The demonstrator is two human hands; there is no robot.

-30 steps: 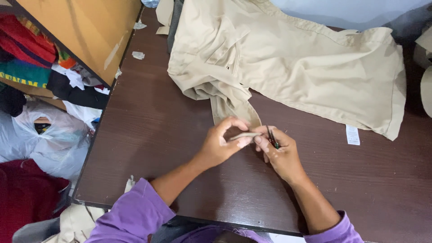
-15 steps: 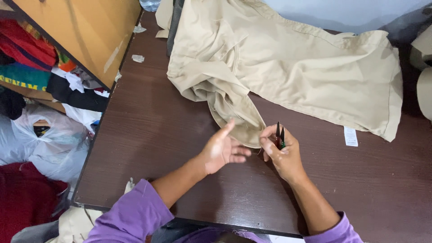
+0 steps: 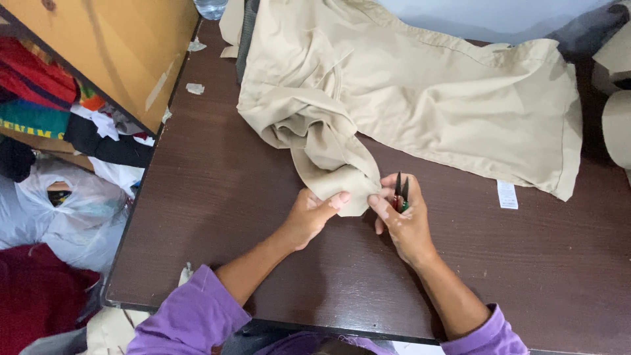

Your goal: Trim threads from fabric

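Item: beige garment [image 3: 420, 98], tip pinched between your left hand [image 3: 314, 213] and right hand [image 3: 402, 220]; right also grasps snips [image 3: 399, 192]. Risk: blades at 12 o'clock nick cloth or fingers.

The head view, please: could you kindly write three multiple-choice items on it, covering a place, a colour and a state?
1. Where does the small white tag lie?
A. on the table, beside the garment's right end
B. on top of the garment
C. in the left hand

2. What colour is the garment?
A. red
B. beige
C. black

3. What is the right hand doing?
A. lying flat and empty
B. holding small snips and touching the cloth
C. lifting a bottle

Answers: A, the tag rests on bare dark wood; B, the cloth is pale tan; B, dark blades stick up from its fingers, while the left hand pinches the same tip.
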